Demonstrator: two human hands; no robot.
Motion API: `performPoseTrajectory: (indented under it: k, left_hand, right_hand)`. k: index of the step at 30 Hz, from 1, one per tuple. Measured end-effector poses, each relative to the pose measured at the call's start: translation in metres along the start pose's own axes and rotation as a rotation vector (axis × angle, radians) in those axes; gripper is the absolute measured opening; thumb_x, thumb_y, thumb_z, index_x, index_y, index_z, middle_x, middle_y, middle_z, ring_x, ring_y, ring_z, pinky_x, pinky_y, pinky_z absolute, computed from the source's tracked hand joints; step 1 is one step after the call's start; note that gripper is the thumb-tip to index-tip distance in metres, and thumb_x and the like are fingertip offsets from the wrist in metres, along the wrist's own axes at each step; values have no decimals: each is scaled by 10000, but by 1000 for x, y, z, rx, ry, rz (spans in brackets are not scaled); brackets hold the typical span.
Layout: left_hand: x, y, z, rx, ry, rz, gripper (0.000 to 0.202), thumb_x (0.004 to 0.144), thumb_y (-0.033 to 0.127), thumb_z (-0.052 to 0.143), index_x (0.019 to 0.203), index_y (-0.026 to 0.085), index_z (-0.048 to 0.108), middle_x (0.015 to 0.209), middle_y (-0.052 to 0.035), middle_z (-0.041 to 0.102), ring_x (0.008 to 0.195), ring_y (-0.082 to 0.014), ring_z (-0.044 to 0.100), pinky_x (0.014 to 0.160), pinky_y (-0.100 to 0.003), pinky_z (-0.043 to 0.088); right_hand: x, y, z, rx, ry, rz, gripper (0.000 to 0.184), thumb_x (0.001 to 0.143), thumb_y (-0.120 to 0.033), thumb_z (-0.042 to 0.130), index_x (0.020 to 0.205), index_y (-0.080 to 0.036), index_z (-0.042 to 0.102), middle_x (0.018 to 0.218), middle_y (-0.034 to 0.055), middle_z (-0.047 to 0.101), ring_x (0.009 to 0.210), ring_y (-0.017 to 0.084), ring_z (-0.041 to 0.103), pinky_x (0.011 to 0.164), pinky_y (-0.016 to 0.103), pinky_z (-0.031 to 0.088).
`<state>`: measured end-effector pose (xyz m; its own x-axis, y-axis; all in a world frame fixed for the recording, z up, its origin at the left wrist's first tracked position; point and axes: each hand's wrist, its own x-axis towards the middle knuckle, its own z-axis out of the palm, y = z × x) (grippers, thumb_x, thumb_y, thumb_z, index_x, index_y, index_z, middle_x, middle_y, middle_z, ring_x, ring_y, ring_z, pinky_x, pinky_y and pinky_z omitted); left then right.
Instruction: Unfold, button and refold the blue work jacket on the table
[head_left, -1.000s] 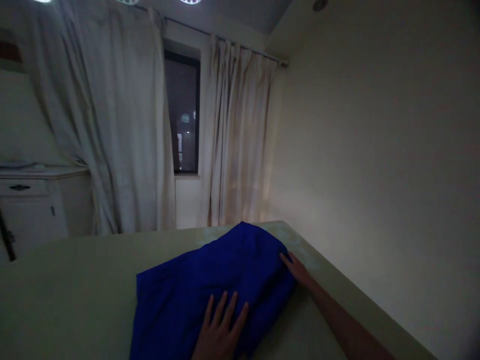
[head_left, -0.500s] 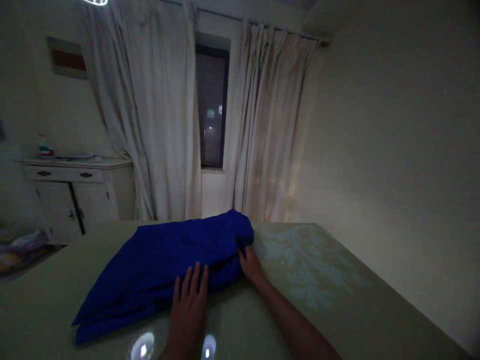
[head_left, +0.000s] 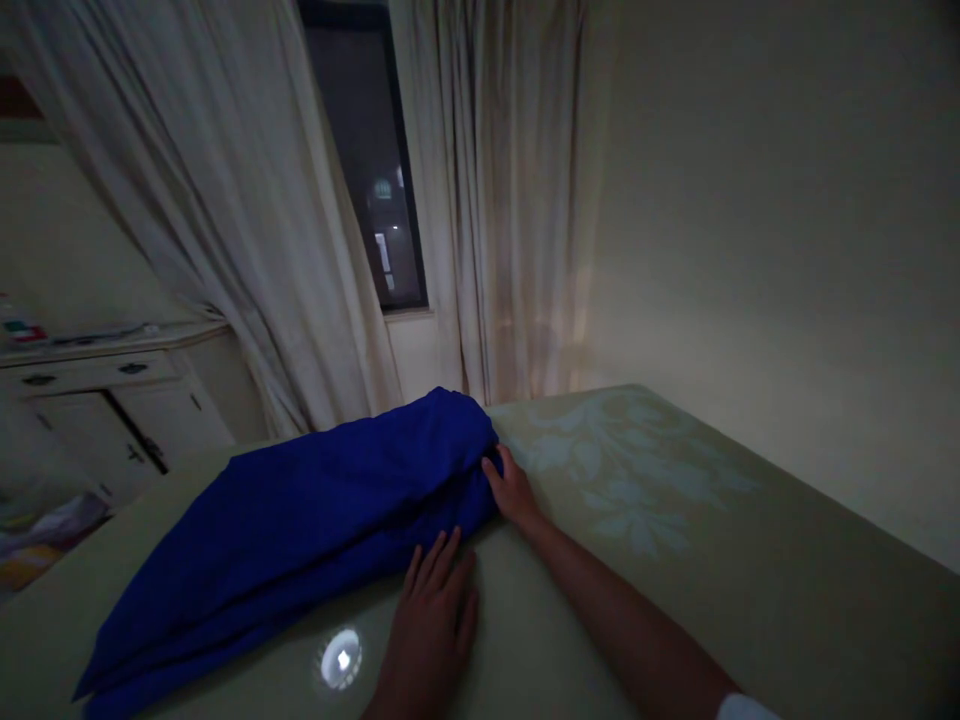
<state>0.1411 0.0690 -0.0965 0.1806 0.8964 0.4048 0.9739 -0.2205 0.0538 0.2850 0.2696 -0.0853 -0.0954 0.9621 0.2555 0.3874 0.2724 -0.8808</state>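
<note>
A deep blue folded cloth (head_left: 322, 500), perhaps a garment, lies aslant across the table with its thick rounded end to the right. At that end my right hand (head_left: 516, 487) is closed on the edge, thumb on the near side; some of its fingers are hidden by the fabric. My left hand (head_left: 435, 605) lies palm down with its fingers extended, their tips at the cloth's near edge. Nothing is held in it.
The glossy green table (head_left: 600, 600) has a pale leaf pattern at the far right and meets a plain wall (head_left: 765, 280). Beyond it hang long curtains (head_left: 495, 200) beside a dark window (head_left: 367, 160). A white cabinet (head_left: 142, 390) stands at the left.
The view has tilted and turned to the right. My left hand has slid rightward along the cloth's near edge, closer to my right hand, which stays at the right end.
</note>
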Motion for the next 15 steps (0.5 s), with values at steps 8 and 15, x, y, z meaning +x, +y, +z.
performPoseTrajectory:
  k: [8, 15]
  left_hand:
    - [0, 0, 0, -6, -5, 4, 468, 1003, 214, 493, 1439, 301, 641, 1637, -52, 480, 1509, -275, 466, 1230, -595, 415]
    - [0, 0, 2, -18, -18, -11, 467, 1009, 225, 489, 1445, 301, 637, 1635, -55, 486, 1509, -277, 466, 1234, -596, 409]
  right_hand:
    - [-2, 0, -2, 0, 9, 9, 618, 992, -525, 537, 1490, -159, 565, 1479, 176, 643, 1392, 321, 599, 1193, 459, 423]
    - [-3, -3, -3, 2, 4, -6, 612, 996, -532, 526, 1474, -153, 577, 1453, 180, 661, 1383, 319, 607, 1179, 458, 442]
